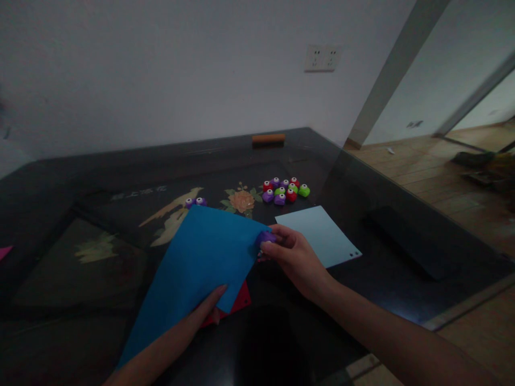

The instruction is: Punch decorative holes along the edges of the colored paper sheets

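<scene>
My left hand (211, 305) holds a sheet of blue paper (193, 268) from below, its fingers under the sheet's lower edge. My right hand (295, 257) grips a small purple paper punch (265, 237) clamped on the blue sheet's right edge. A red sheet (241, 301) lies under the blue one, only its corner showing. A pale blue sheet (322, 235) with two small punched holes near its corner lies just right of my right hand.
A cluster of several small punches in purple, red and green (285, 190) sits on the dark glossy table (100, 257). Another purple punch (196, 202) lies behind the blue sheet. An orange block (268, 139) rests at the far edge. Wooden floor lies to the right.
</scene>
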The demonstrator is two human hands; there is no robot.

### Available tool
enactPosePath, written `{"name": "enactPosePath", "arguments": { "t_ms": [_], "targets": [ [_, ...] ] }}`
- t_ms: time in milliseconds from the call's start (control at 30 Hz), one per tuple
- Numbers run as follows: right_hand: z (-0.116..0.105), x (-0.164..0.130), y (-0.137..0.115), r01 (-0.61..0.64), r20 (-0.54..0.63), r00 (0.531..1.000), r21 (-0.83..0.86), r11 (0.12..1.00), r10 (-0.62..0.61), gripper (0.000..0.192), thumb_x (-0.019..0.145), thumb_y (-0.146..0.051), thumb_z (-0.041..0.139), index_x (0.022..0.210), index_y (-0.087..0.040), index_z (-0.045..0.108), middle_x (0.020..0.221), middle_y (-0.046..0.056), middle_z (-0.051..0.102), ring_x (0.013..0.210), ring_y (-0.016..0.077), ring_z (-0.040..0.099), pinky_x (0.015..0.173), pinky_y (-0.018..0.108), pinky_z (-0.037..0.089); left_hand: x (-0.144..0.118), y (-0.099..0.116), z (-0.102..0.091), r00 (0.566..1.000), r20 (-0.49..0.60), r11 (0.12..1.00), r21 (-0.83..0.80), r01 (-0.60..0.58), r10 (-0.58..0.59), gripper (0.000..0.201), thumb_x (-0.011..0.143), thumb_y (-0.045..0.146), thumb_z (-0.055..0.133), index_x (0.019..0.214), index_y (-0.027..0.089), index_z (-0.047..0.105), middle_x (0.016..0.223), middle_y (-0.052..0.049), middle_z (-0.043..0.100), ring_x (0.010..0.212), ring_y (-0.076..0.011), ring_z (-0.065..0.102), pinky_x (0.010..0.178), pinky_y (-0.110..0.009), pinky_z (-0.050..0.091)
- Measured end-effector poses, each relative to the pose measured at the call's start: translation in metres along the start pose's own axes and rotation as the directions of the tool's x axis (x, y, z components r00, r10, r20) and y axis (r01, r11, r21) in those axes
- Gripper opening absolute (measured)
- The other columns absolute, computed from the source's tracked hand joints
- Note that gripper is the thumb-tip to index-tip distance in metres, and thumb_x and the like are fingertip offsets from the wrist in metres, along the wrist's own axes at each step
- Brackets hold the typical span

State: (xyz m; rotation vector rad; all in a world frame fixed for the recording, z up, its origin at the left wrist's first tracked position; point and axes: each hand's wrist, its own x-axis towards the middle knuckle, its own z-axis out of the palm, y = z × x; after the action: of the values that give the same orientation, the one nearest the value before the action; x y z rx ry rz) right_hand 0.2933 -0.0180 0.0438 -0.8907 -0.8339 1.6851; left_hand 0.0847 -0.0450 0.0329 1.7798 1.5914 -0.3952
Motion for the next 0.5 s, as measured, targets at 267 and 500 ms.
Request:
{"name": "enactPosePath", "arguments": {
  "t_ms": [267, 500],
  "targets": [
    [0.000, 0.000, 0.000, -0.002, 0.005, 1.000, 0.006, 1.000, 0.002, 0.026, 0.063, -0.023, 0.077, 0.082, -0.017, 0.062, 0.074, -0.001, 0.063, 0.066, 0.0109, 0.058, 0.065, 0.026, 0.047, 0.035, -0.026, 0.018, 0.995, -0.003, 0.994, 0.054, 0.100, -0.100, 0.065, 0.092, 0.038, 0.007, 0.088, 0.025, 0.071, 0.124, 0.001, 0.061, 0.115, -0.0251, 0.054, 0.094, -0.046, 0.040],
    [0.000, 0.001, 0.000, 0.008, -0.002, 1.000, -0.001, 1.000, -0.008, 0.025, 0.062, -0.023, 0.077, 0.081, -0.017, 0.062, 0.072, -0.002, 0.063, 0.065, 0.0105, 0.058, 0.064, 0.025, 0.048, 0.025, -0.019, 0.016, 0.998, -0.040, 0.998, 0.032, 0.054, -0.053, 0.072, 0.090, 0.047, 0.009, 0.072, 0.022, 0.074, 0.098, -0.008, 0.072, 0.104, -0.0255, 0.062, 0.099, -0.039, 0.042]
  ]
}}
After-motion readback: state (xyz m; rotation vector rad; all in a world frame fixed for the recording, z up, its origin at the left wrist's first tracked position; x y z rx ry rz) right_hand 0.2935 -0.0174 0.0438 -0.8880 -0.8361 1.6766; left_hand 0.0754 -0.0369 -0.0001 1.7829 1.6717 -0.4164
